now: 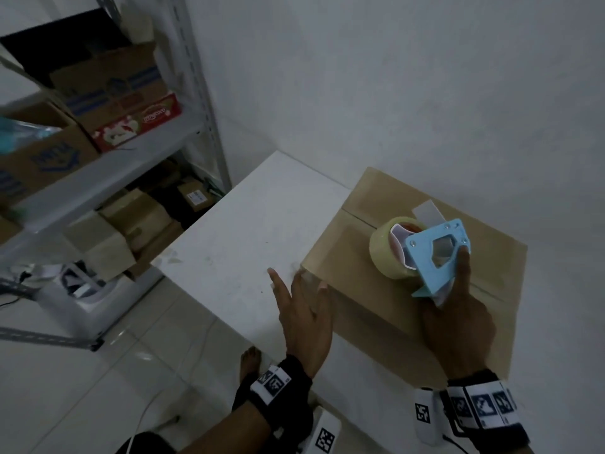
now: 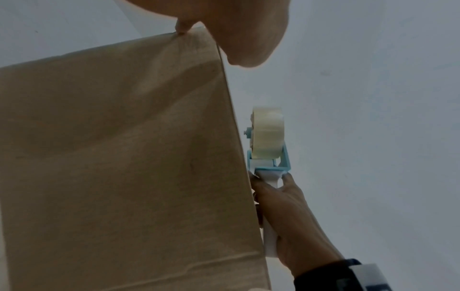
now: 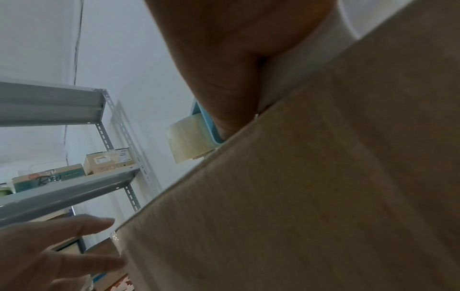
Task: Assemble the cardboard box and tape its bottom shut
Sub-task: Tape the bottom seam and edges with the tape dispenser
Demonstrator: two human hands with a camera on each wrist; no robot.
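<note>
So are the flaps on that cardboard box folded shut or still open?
Folded shut: the cardboard box shows a flat top with its flaps meeting along a centre seam under the tape dispenser.

The cardboard box (image 1: 406, 290) under the right hand (image 1: 458, 326) is matt brown paperboard, and a glossy clear tape strip shows near the left hand (image 1: 302, 309). The tape dispenser (image 1: 435, 257) in the right hand is smooth light-blue plastic; its tape roll (image 1: 384, 253) looks shiny and yellowish. The table (image 1: 242, 244) beside the left hand is smooth and white.
</note>
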